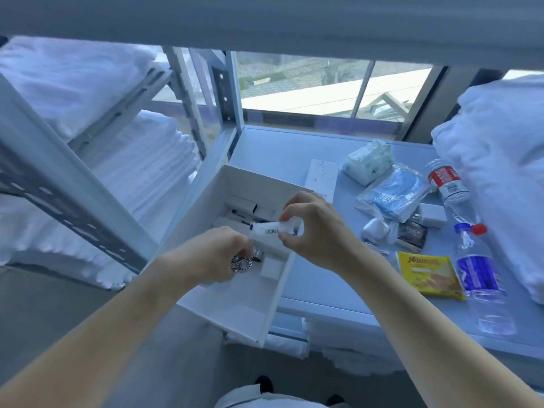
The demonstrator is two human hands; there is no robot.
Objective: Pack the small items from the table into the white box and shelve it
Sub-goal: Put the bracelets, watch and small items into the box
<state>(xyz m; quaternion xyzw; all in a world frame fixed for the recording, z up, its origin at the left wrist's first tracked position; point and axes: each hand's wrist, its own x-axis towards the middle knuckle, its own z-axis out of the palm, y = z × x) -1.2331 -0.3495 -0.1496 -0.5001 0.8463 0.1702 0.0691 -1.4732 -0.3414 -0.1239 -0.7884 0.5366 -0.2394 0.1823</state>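
The white box (232, 307) stands open at the table's left front corner and overhangs the edge. Several small white packages lie inside it. Above the box, my right hand (315, 231) pinches one end of a small white tube (269, 229) with a barcode. The other end of the tube is in my left hand (215, 254), which also holds a silver chain (242, 264). On the table to the right lie a yellow snack packet (426, 273), a dark sachet (412, 232), a white earbud case (375, 229), a bag of blue masks (396, 194) and a tissue pack (368, 161).
Two water bottles (477, 278) lie near the table's right edge, beside a white pillow (500, 160). A flat white carton (321, 178) lies behind the box. A metal shelf rack (73, 184) holding folded white linen stands at the left. A window runs behind the table.
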